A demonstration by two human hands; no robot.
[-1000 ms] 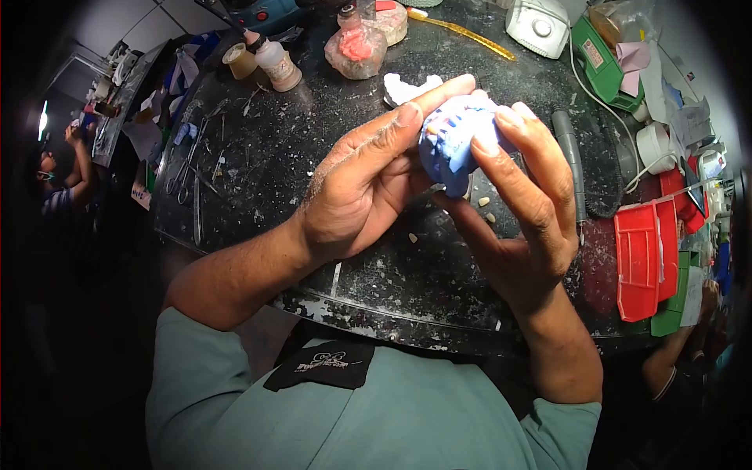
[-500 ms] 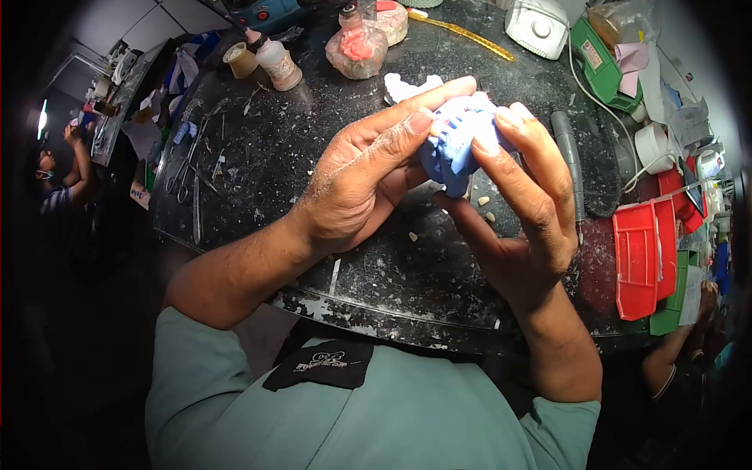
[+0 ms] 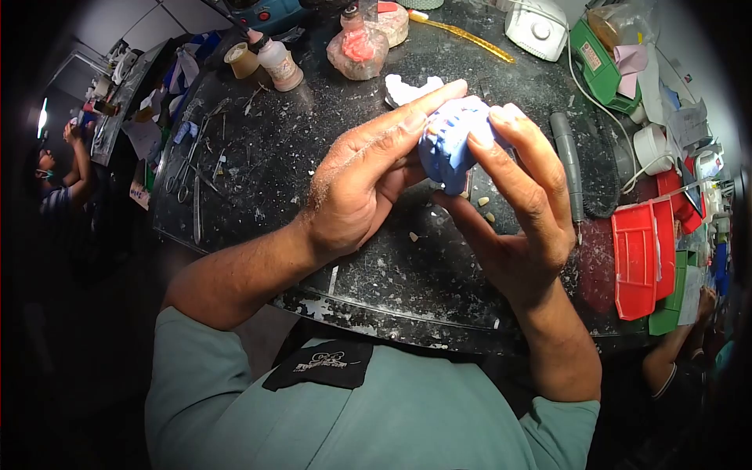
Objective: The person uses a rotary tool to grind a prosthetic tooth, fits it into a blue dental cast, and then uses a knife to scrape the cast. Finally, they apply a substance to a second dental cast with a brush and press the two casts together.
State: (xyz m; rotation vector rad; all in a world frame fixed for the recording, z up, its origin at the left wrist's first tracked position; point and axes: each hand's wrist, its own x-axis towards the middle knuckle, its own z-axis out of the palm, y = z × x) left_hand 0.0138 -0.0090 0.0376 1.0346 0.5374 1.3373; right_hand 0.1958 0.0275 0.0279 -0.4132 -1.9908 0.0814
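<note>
A blue dental model [image 3: 446,155], brightly lit on its upper part, is held up between my two hands over the black, white-speckled table [image 3: 376,290]. My left hand [image 3: 364,172] grips its left side, with thumb and fingers pressed against it. My right hand [image 3: 533,196] holds the right side with its fingertips, the thumb beneath. Small cream pieces like teeth [image 3: 413,236] lie on the table below the hands. A white cast piece [image 3: 407,90] is just beyond the left fingers.
Tweezers and scissors [image 3: 184,184] lie at the left. A bottle [image 3: 280,66] and a pink-stained plaster block [image 3: 357,51] stand at the back. A grey handpiece [image 3: 567,160] and red bins [image 3: 636,258] are at the right. Other people are at both sides.
The blue model is tilted slightly differently, and its row of tooth shapes shows more clearly. My left thumb and fingers have shifted slightly left on it.
</note>
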